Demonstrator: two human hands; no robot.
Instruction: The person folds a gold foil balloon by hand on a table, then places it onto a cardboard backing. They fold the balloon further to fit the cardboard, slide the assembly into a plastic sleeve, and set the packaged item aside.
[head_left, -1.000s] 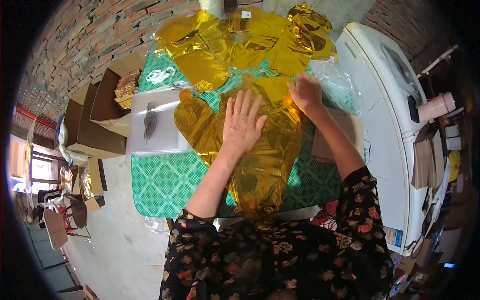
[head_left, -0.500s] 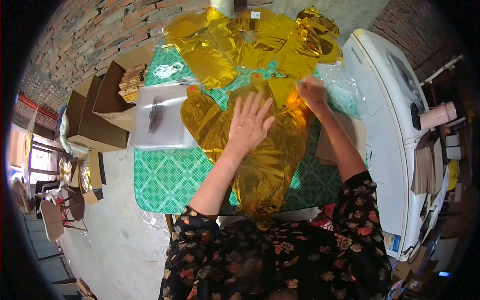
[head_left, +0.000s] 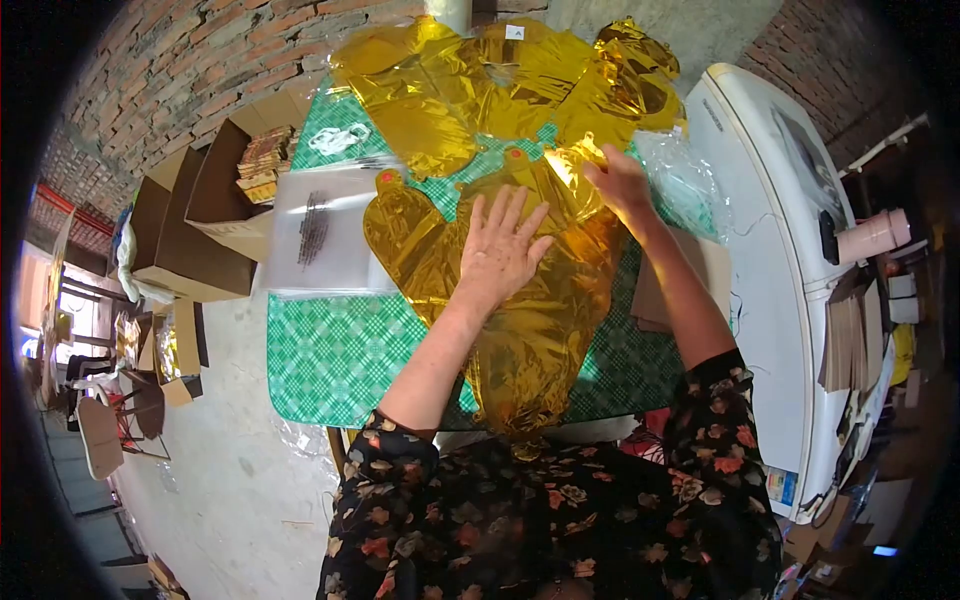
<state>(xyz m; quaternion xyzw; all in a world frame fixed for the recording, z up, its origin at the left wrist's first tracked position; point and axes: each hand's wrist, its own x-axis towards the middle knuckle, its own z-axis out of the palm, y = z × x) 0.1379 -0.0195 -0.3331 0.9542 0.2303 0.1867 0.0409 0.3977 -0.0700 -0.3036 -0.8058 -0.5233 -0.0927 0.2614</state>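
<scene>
A flat gold foil balloon lies across the table, its lower end reaching the table's near edge. My left hand rests palm down on the middle of it, fingers spread. At the balloon's upper right, my right hand is closed with thumb and fingers on the foil's edge, where the sheet shines brightly. The exact grip of the fingertips is partly hidden. Small red dots mark two of the balloon's upper tips. Farther back lie more gold foil balloons, one with a small white label.
The table wears a green checked cloth. Clear plastic bags are stacked at left, with crumpled clear plastic at right near brown cardboard. Open cardboard boxes stand left; a white refrigerator stands right.
My right hand has shifted slightly, its fingers turning toward the foil, and the upper right of the balloon now catches the light. My left hand stays nearly in place.
</scene>
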